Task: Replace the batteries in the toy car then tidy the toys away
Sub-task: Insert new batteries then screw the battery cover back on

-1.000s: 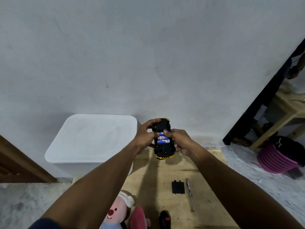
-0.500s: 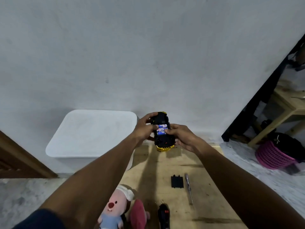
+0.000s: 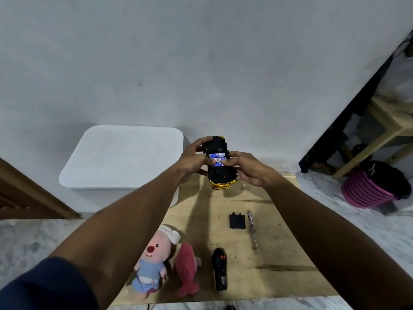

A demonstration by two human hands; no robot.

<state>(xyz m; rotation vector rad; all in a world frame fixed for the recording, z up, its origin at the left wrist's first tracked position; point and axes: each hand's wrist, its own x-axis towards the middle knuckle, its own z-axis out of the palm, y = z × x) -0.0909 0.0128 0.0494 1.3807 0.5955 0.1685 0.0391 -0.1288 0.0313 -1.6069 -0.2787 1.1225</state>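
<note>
I hold the toy car (image 3: 220, 175) upside down above the far end of the wooden board (image 3: 263, 260). Its underside is black, its body gold. The battery bay is uncovered and blue-white batteries (image 3: 218, 158) lie in it. My left hand (image 3: 194, 158) grips the car's left side and far end, thumb on the batteries. My right hand (image 3: 247, 167) grips the right side, its thumb also pressing on the batteries. The black battery cover (image 3: 237, 221) and a screwdriver (image 3: 252, 229) lie on the board.
A white lidded storage box (image 3: 121, 156) stands left of the board by the wall. On the board's near part lie a pink plush doll (image 3: 154, 260), a red plush (image 3: 187, 269) and a black remote control (image 3: 220, 270). A pink basket (image 3: 366, 191) sits on the floor at right.
The car with both hands has drifted slightly right and away in view as my head tilted. Both thumbs stay on the batteries; the grip is unchanged.
</note>
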